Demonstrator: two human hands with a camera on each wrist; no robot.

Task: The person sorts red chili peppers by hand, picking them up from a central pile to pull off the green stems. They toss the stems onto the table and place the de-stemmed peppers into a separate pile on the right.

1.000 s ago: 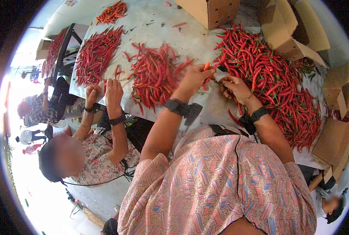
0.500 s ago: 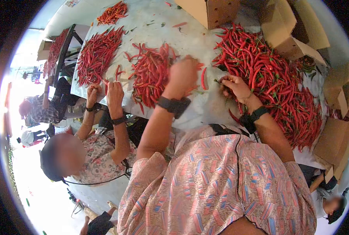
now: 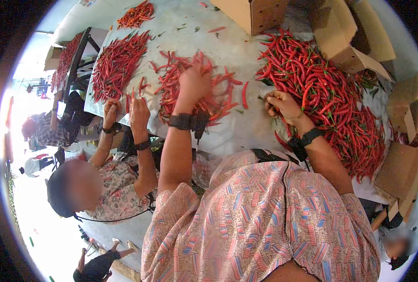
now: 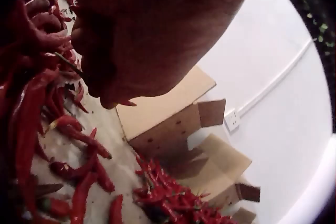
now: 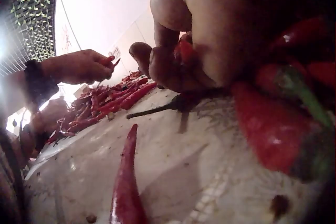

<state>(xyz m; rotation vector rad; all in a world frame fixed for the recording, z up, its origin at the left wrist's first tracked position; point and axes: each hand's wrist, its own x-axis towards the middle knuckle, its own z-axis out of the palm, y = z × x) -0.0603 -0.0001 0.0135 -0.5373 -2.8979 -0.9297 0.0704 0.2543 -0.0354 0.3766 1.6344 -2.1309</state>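
Note:
My left hand (image 3: 195,84), blurred, is over the middle pile of red chilies (image 3: 174,94). In the right wrist view the left hand (image 5: 79,66) pinches a red chili (image 5: 111,62) at its fingertips; a red tip (image 4: 127,102) shows under the hand (image 4: 152,40) in the left wrist view. Beside the big pile of stemmed chilies (image 3: 312,84), my right hand (image 3: 284,107) has its fingers curled. The right wrist view shows red chili (image 5: 185,50) within the right hand's (image 5: 199,35) curled fingers, partly hidden. A dark green stem (image 5: 155,110) lies just below them.
One chili (image 3: 244,95) lies between the two piles. Open cardboard boxes (image 3: 333,33) stand behind and right of the big pile. At left, another person's hands (image 3: 138,115) work near a further chili pile (image 3: 117,68).
My left hand has moved left from beside the right hand to over the middle pile. The right hand has stayed nearly in place. A single chili now lies on the table between the piles.

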